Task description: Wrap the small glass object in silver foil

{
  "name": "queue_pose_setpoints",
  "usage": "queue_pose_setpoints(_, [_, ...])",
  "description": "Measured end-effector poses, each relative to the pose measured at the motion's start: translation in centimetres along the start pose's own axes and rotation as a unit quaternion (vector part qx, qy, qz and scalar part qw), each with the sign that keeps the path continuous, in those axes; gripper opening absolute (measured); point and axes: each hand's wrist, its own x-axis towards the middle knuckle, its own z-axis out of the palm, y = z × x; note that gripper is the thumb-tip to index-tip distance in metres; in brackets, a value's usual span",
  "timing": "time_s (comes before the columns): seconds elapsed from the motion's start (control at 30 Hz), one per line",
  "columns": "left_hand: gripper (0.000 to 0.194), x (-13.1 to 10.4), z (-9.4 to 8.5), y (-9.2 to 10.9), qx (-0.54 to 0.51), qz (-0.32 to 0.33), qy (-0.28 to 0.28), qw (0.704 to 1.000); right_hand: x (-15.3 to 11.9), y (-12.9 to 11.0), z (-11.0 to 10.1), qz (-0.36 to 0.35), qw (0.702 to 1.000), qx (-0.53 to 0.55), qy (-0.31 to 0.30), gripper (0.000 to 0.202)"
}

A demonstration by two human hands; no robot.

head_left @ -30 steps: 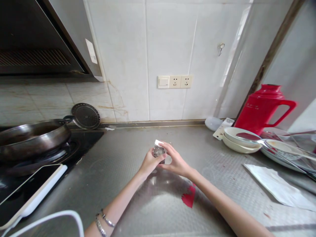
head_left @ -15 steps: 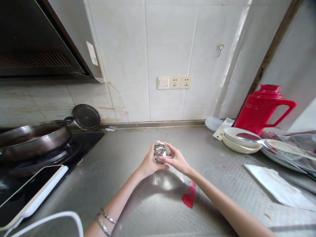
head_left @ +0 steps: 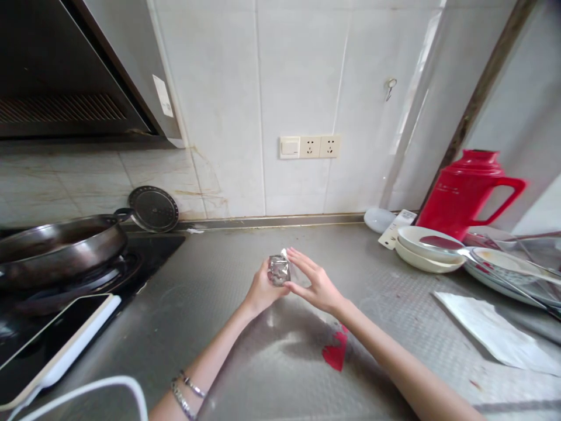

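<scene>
Over the middle of the metal counter, my left hand (head_left: 263, 290) is wrapped round a small shiny silvery object (head_left: 279, 271). Its surface looks crinkled or faceted, and I cannot tell whether it is foil or glass. A small white bit shows at its top right corner. My right hand (head_left: 316, 286) is at the object's right side, its fingertips at the upper edge and its thumb at the lower edge, with a gap visible between them. The left fingers are partly hidden behind and under the object.
A red patch (head_left: 335, 352) lies below my right forearm. On the right are a white napkin (head_left: 495, 333), stacked bowls (head_left: 427, 266) and a red thermos (head_left: 460, 193). A pan (head_left: 61, 248) sits on the stove at left, near a phone (head_left: 56, 345) with a white cable (head_left: 109, 381).
The silvery object has turned and shifted slightly left in my left hand. My right thumb has slid off its front to the lower right edge, and the right fingers have straightened.
</scene>
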Motion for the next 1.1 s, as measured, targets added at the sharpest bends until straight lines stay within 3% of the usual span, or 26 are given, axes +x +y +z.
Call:
queue_pose_setpoints(0.13, [0.072,-0.2,0.4,0.4,0.026,0.002,0.013,1.0,0.1,-0.7,-0.1,-0.04,0.999,0.029,-0.012,0.057])
queue_pose_setpoints(0.37, [0.07,-0.7,1.1,1.5,0.003,-0.012,-0.007,1.0,0.2,0.0,-0.2,0.067,0.995,0.066,0.026,0.036])
queue_pose_setpoints(0.53, [0.063,-0.3,0.7,1.4,0.004,-0.006,0.021,1.0,0.0,-0.6,-0.4,0.015,0.997,0.065,0.04,0.036])
queue_pose_setpoints(0.7, [0.062,-0.7,1.0,2.0,0.04,0.041,-0.006,0.998,0.0,-0.9,-0.3,-0.045,0.998,0.044,0.022,0.039])
queue_pose_setpoints(0.9, [0.074,-1.0,1.1,2.6,0.083,0.047,-0.021,0.995,0.0,-0.1,-0.2,-0.012,0.999,0.022,0.033,0.035])
queue_pose_setpoints(1.1, [0.065,-0.9,0.9,2.4,0.098,0.076,-0.019,0.992,-0.1,-0.7,-0.5,-0.063,0.997,0.041,0.035,0.031])
